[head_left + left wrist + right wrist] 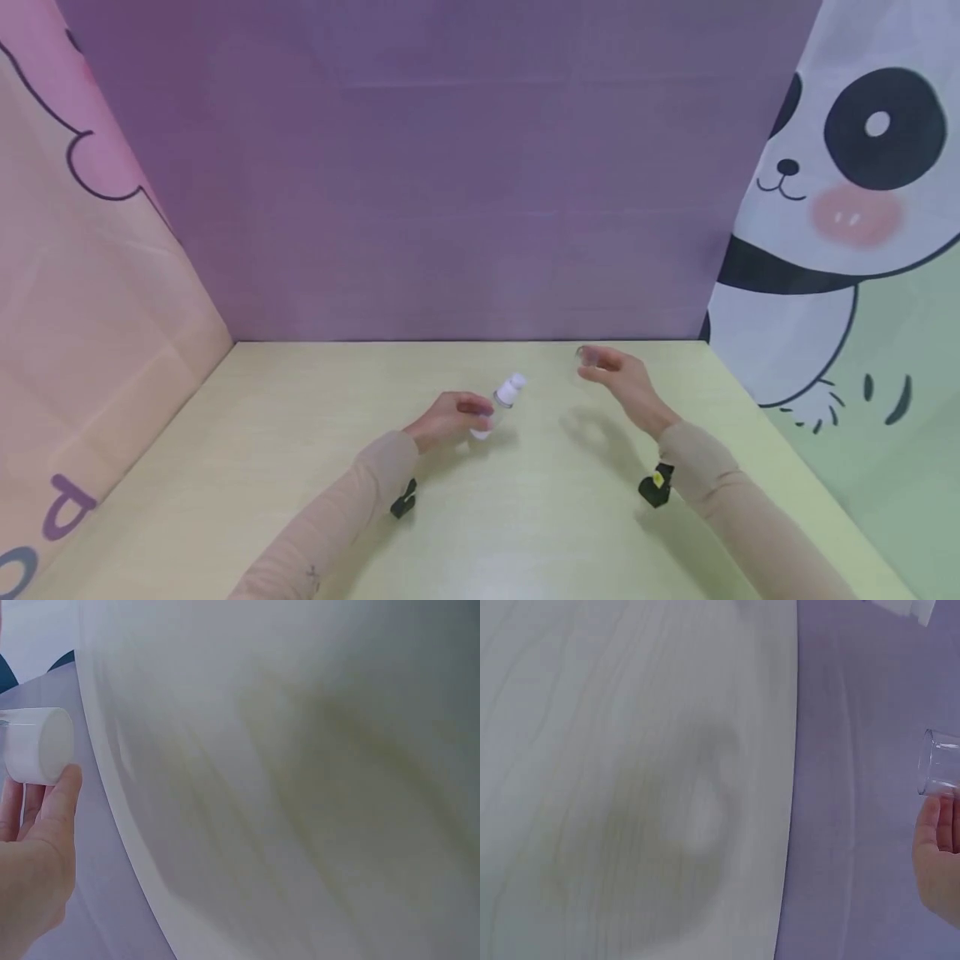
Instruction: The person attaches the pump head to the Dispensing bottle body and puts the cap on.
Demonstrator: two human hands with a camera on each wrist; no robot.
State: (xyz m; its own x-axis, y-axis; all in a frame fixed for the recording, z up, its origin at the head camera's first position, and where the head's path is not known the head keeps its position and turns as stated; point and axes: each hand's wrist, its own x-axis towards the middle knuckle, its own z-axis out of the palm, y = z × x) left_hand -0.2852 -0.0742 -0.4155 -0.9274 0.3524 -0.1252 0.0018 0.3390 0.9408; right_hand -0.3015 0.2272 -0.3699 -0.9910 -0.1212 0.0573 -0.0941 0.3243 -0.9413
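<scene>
My left hand [447,419] grips a small white pump bottle [507,392] by its lower body, just left of centre in the head view. The bottle leans with its pump top toward the upper right, over the table. In the left wrist view its round white base [56,746] faces the camera, with fingers [66,784] along its side. Off to the right, my right hand [628,385] holds a clear, hollow cap [587,357] between thumb and fingers, apart from the bottle. The right wrist view shows the transparent cap [940,766] with its open rim pointing left.
A pale wooden table [315,400] lies beneath both hands, which cast shadows on it. Behind it hangs a purple cloth [450,208]. Printed cloths stand at the sides, a panda [795,325] on the right one. Black straps [656,486] sit at both wrists.
</scene>
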